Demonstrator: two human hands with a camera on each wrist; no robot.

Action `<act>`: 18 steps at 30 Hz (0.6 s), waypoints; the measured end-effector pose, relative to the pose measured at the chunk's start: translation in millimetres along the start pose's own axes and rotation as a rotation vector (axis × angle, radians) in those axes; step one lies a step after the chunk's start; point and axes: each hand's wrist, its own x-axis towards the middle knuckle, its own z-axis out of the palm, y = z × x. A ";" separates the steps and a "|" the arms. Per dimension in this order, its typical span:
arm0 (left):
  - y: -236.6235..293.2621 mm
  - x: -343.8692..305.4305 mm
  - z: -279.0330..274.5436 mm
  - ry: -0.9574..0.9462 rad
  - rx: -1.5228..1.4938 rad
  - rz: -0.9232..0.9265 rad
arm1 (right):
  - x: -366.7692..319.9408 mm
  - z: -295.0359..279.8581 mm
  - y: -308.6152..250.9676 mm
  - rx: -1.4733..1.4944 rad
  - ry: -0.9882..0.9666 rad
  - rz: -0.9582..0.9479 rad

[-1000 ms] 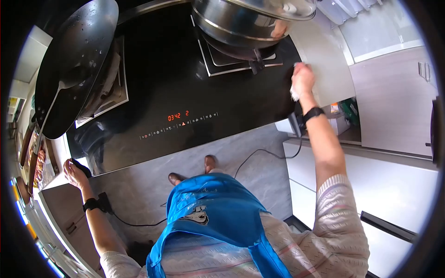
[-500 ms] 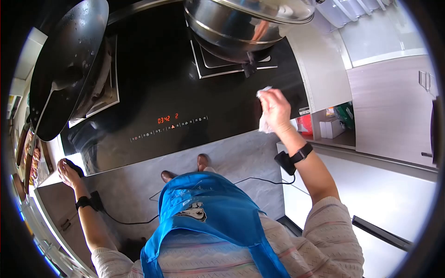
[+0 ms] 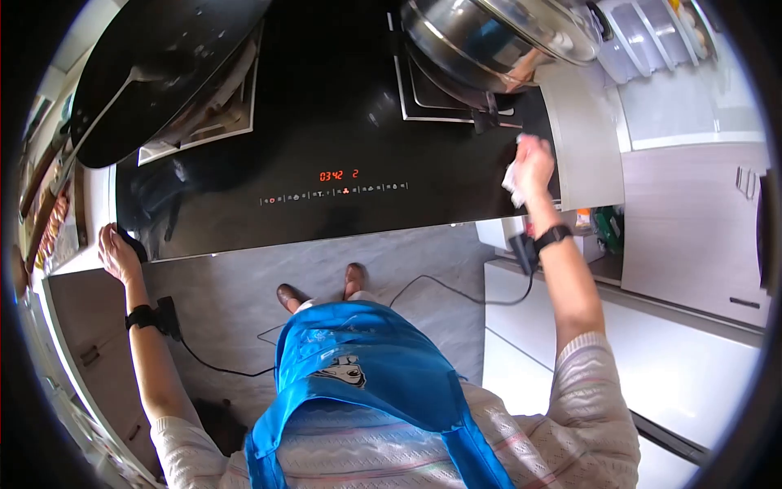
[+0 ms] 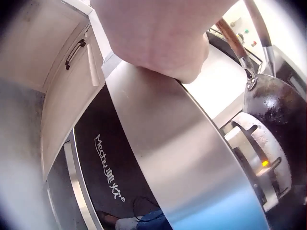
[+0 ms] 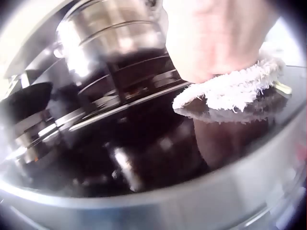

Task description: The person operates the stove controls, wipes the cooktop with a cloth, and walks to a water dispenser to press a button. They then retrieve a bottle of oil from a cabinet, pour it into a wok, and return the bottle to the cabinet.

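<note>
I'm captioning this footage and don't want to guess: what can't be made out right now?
- Grip of the right hand on the white cloth: right wrist view, the hand itself hides most of its fingers.
- Left hand: left wrist view, cut off by the top edge.
- Wok: head view, far end cut off by the top edge.
- Pot contents: head view, hidden by its wall and lid.
- Control symbols: head view, mostly too small.

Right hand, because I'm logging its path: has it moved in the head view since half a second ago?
Yes: the right hand has moved rightward, nearer the right edge of the cooktop.
</note>
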 end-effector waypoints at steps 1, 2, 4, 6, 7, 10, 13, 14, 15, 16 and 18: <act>3.1 -1.5 0.1 0.035 0.021 -0.002 | -14.0 -7.9 -24.1 0.206 0.029 0.004; 9.3 -2.4 -2.9 0.039 0.029 -0.022 | -21.6 -17.0 -47.9 0.283 -0.043 0.032; 15.0 -3.2 -5.3 0.032 -0.007 -0.072 | -32.6 -7.1 -83.1 0.491 -0.095 -0.022; 16.1 -3.6 -6.1 0.023 -0.010 -0.076 | -26.3 -8.7 -128.6 0.512 -0.107 -0.194; 20.9 -3.1 -9.5 0.029 -0.010 -0.096 | -19.3 -6.1 -145.9 0.554 -0.114 -0.253; 11.7 -2.1 -3.1 0.053 -0.001 -0.056 | -0.7 0.9 -185.3 0.510 -0.145 -0.368; 14.2 -2.9 -6.8 0.040 -0.028 -0.056 | 0.4 1.1 -186.2 0.489 -0.161 -0.443; 17.3 -3.7 -7.8 0.041 -0.030 -0.048 | -1.3 2.0 -182.5 0.522 -0.147 -0.470; 19.4 -3.4 -9.4 0.028 -0.023 -0.074 | -5.2 -1.8 -175.3 0.534 -0.140 -0.503; 20.2 -2.1 -10.9 0.013 -0.014 -0.100 | -11.8 -8.6 -162.9 0.547 -0.136 -0.536; 15.9 -1.5 -8.6 0.017 -0.014 -0.102 | -24.5 -20.0 -122.7 0.500 -0.178 -0.470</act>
